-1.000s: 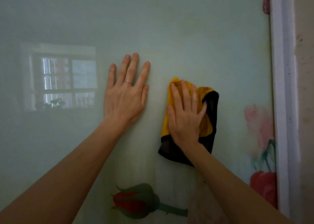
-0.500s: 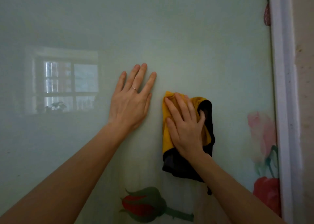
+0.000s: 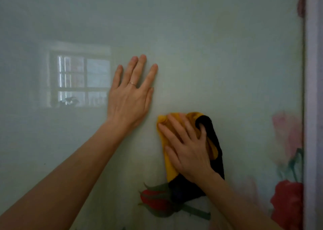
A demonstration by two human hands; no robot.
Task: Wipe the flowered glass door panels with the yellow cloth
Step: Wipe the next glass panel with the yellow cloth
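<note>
A pale green glass door panel (image 3: 218, 55) fills the view, printed with a red rosebud (image 3: 154, 201) at the bottom and pink and red roses (image 3: 288, 203) at the right edge. My left hand (image 3: 130, 97) lies flat on the glass with straight, spread fingers and wears a ring. My right hand (image 3: 187, 147) presses a yellow cloth with a black border (image 3: 168, 165) against the glass, fingers spread over it, the little finger tucked into a black fold. The cloth's lower black edge overlaps the rosebud.
A white door frame (image 3: 312, 107) runs down the right side next to the panel. The glass reflects a window (image 3: 82, 79) on the left, beside my left hand.
My right hand has slid the cloth downward and slightly left on the glass, reaching the rosebud. The left hand stays flat on the panel in about the same place.
</note>
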